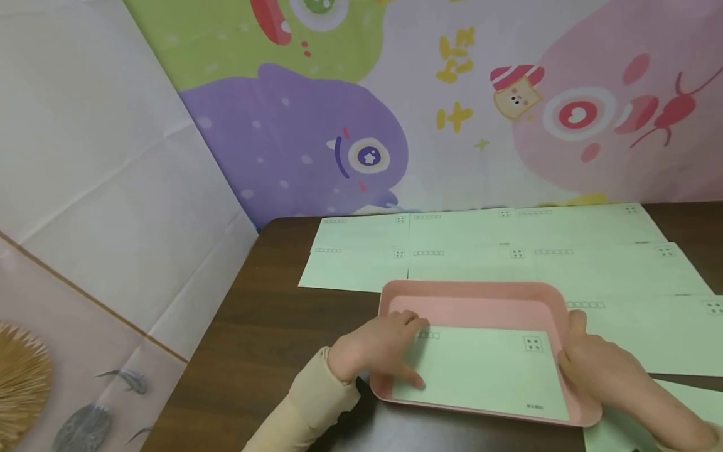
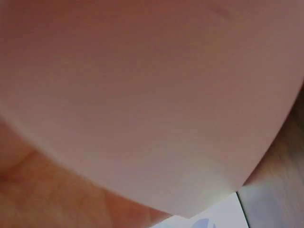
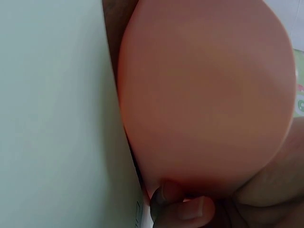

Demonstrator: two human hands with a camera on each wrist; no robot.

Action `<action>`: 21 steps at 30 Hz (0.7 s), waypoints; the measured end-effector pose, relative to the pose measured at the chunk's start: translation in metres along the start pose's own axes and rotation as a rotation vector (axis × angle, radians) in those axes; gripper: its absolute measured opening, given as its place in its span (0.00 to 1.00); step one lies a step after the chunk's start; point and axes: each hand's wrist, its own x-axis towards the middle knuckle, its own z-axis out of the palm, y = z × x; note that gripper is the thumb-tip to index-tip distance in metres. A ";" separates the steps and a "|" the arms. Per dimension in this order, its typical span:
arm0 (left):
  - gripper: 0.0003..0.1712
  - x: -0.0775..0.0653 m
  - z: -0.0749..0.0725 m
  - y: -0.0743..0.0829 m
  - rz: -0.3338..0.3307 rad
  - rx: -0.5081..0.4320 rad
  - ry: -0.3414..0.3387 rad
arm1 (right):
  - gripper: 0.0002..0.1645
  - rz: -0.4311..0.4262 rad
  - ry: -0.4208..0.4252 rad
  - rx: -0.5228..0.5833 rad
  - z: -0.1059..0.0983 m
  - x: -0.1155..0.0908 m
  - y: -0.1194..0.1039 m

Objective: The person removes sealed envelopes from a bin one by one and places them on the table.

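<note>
A pink rectangular tray (image 1: 469, 290) stands near the front of the table with a pale green envelope (image 1: 480, 370) lying flat inside. My left hand (image 1: 384, 345) reaches over the tray's left rim, thumb and fingers spread at the envelope's left end. The tray's outer wall (image 2: 156, 104) fills most of the left wrist view. At the right rim, my right hand (image 1: 604, 364) grips the tray. In the right wrist view, curled fingertips (image 3: 190, 209) show at the bottom edge of the tray wall (image 3: 204, 95).
Several matching envelopes (image 1: 361, 269) lie in rows behind the tray and to its right. One envelope (image 1: 615, 430) extends under the right forearm. A cartoon-printed sheet (image 1: 316, 138) hangs at the table's back. The brown table (image 1: 271, 326) ends at a slanting left edge.
</note>
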 end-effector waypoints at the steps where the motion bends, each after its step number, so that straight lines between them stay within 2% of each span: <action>1: 0.50 -0.001 -0.001 0.001 0.002 0.002 -0.011 | 0.26 -0.003 0.005 -0.003 0.000 0.000 0.000; 5: 0.52 -0.003 -0.002 0.006 0.001 0.032 -0.034 | 0.26 -0.015 0.022 -0.009 0.000 0.000 0.001; 11: 0.51 -0.001 0.003 0.008 0.017 0.082 0.009 | 0.24 -0.028 0.032 -0.008 0.001 -0.001 0.001; 13: 0.49 0.001 0.005 0.006 0.025 0.082 0.038 | 0.24 -0.034 0.034 -0.007 0.001 -0.002 0.001; 16: 0.44 0.004 0.008 0.004 0.035 0.100 0.118 | 0.23 -0.030 0.031 -0.006 0.001 -0.002 0.000; 19: 0.33 0.008 0.008 0.002 0.043 0.153 0.203 | 0.22 -0.018 0.023 -0.009 -0.001 -0.002 -0.001; 21: 0.25 0.009 0.007 0.001 0.043 0.169 0.233 | 0.21 -0.015 0.015 -0.009 -0.001 -0.002 -0.001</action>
